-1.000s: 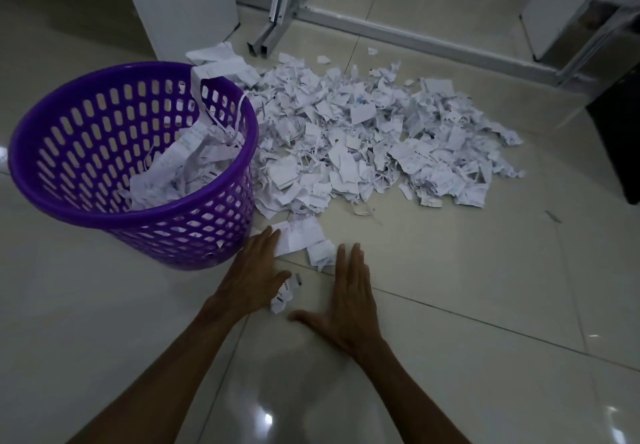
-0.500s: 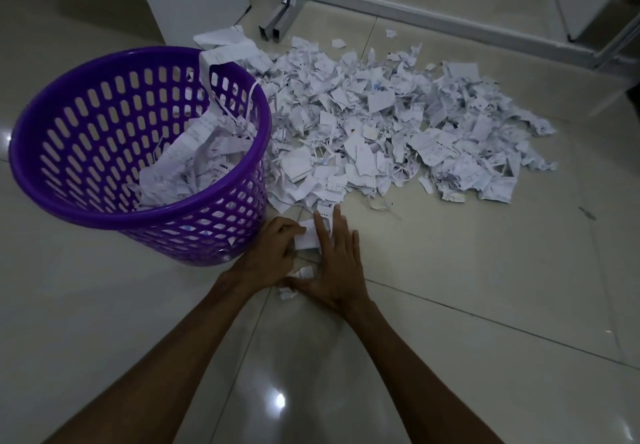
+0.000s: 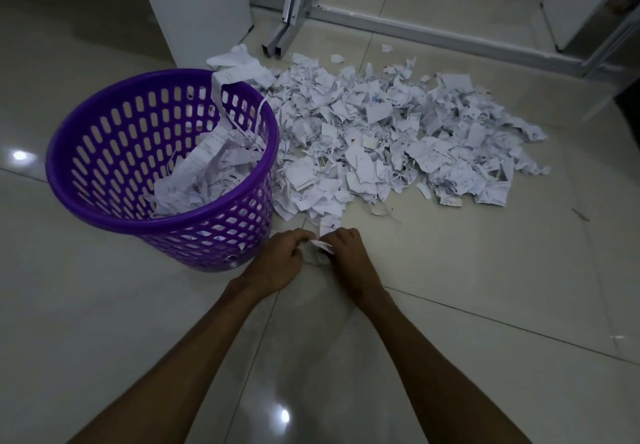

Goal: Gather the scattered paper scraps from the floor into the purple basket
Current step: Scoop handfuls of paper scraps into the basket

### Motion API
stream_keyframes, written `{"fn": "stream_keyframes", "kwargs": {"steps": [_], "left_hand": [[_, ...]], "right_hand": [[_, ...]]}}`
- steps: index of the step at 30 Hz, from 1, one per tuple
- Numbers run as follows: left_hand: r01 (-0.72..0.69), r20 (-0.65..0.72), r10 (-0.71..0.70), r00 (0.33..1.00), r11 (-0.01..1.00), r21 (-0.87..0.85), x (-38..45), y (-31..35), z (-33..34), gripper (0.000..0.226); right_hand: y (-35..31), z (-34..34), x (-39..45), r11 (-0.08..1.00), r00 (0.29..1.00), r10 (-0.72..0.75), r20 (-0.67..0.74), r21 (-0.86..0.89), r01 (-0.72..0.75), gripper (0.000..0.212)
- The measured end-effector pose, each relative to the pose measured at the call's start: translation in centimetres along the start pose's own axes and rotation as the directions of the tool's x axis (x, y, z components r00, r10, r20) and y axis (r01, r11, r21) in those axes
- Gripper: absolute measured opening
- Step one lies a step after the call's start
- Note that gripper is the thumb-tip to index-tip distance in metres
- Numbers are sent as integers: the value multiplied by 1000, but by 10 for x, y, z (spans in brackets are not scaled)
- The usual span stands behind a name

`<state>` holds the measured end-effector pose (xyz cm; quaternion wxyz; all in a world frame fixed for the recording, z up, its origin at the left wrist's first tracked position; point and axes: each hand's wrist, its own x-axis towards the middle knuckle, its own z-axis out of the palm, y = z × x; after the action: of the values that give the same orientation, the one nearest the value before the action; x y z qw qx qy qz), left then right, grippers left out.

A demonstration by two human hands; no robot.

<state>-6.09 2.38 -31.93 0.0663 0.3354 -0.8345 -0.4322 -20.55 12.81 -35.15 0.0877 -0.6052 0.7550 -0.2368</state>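
Left hand point(image 3: 277, 260) and right hand point(image 3: 346, 253) together, fingers curled in a grip on a small clump of paper scraps point(image 3: 320, 245) — just beside the purple basket point(image 3: 104, 125); basket part-filled; main scrap pile point(image 3: 398, 139) on the floor beyond the hands, touching the basket's far side.

The room is dim and bluish. Ceiling lights glare off the glossy floor point(image 3: 485, 357) left of the purple basket point(image 3: 104, 173) and between my forearms; straight lines bow toward the edges.

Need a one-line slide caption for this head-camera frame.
Both hands, left hand and right hand, pinch paper scraps beside the part-filled purple basket, scrap pile behind.
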Motion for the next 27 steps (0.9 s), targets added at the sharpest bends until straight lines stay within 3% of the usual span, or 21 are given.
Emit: {"fn": "stream_keyframes", "kwargs": {"steps": [3,6,9,12,19,21,24,27], "left_hand": [[-38,-25,37,999,999,-25,-2,17,-3,43],[-159,-51,160,986,987,29,-2,38,-11,46],[-272,-93,277,956,960,67,-1,62,-24,49],[-349,-147,359,922,933,85,-4,83,-39,50],[-492,-261,504,824,863,113,-13,120,-81,54],[-522,-301,527,795,847,102,-15,126,-97,52],[-537,-309,558,770,829,158,-19,125,-129,49],[-474,-310,535,786,843,254,-23,110,-170,45]], "right_hand": [[4,-12,6,991,989,117,-88,68,-111,14],[2,-32,11,825,852,494,-174,405,-395,29],[5,-54,22,721,761,617,-201,531,-444,41],[-4,-88,41,717,727,626,-283,575,-394,37],[-48,-144,83,742,769,539,-343,625,-241,33],[-65,-155,97,733,770,529,-356,649,-203,43],[-96,-168,116,740,796,480,-369,658,-140,51],[-125,-170,132,750,824,420,-379,656,-81,37]]}}
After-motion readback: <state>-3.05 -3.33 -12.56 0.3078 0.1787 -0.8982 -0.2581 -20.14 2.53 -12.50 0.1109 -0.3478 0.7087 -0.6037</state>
